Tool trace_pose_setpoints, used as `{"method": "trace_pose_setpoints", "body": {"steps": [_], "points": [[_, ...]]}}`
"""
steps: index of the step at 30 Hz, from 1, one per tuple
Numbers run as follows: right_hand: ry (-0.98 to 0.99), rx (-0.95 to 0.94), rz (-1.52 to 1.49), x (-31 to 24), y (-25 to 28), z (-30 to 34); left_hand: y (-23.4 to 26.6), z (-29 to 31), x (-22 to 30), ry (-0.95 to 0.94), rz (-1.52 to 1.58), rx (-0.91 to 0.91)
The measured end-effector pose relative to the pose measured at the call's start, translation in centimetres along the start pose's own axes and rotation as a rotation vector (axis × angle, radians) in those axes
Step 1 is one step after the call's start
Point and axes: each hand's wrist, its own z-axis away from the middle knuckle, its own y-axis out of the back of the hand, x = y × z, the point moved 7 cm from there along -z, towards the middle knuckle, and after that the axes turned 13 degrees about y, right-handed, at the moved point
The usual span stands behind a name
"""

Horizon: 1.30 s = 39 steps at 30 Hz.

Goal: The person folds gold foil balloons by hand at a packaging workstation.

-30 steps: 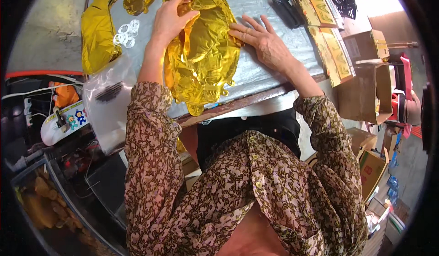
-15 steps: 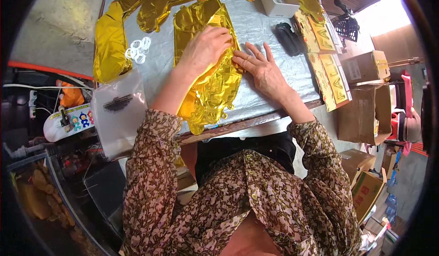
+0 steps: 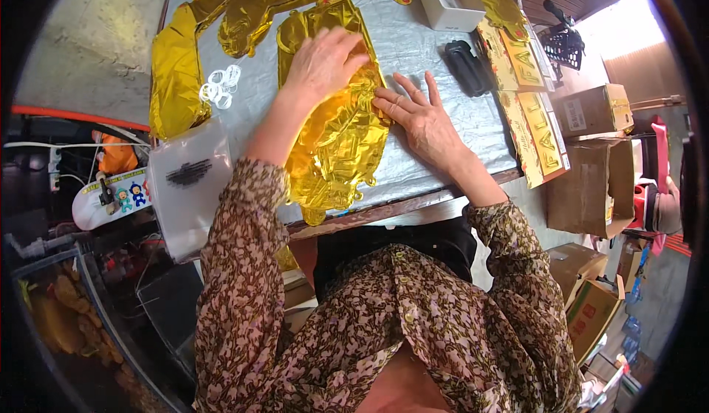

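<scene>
A flat gold foil balloon (image 3: 343,143) lies wrinkled and partly folded on the silvery table cover, its lower end reaching the near table edge. Over its upper middle is my left hand (image 3: 323,64), slightly blurred, the thumb apart from the loosely bent fingers; nothing shows in it. I cannot tell whether it touches the foil. My right hand (image 3: 425,121) rests flat at the balloon's right edge with fingers spread, thumb side and index finger against the foil. More gold foil balloons (image 3: 177,73) lie flat along the left and far sides of the table.
Coiled white ribbon rings (image 3: 220,87) and a clear plastic bag with black strips (image 3: 193,199) lie at left. A white open box (image 3: 452,3), a black tray (image 3: 467,67) and printed packages with gold letters (image 3: 541,134) are at right. Cardboard boxes (image 3: 589,188) stand beyond the table.
My left hand has lifted and shifted up and slightly left from the balloon's fold, its fingers loosening. My right hand has stayed nearly in place.
</scene>
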Motion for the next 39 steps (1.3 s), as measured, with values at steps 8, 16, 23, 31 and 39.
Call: {"method": "trace_pose_setpoints", "body": {"steps": [8, 16, 23, 31, 39], "points": [[-0.009, -0.02, 0.01, -0.4, 0.5, -0.4, -2.8, -6.5, -3.8, 0.055, 0.039, -0.035], [0.021, 0.006, 0.02, -0.5, 0.7, -0.2, -2.6, -6.3, -3.1, 0.054, 0.03, 0.02], [0.017, -0.032, 0.011, -0.6, 0.5, -0.3, -3.0, -5.4, -3.0, 0.001, 0.027, 0.074], [0.073, 0.089, -0.139, 3.6, 2.0, -2.4, -3.5, -5.9, -3.4, 0.015, 0.039, 0.078], [0.157, -0.096, -0.054, 1.8, -1.3, -3.4, -3.4, -5.8, -3.3, -0.017, 0.165, 0.129]]}}
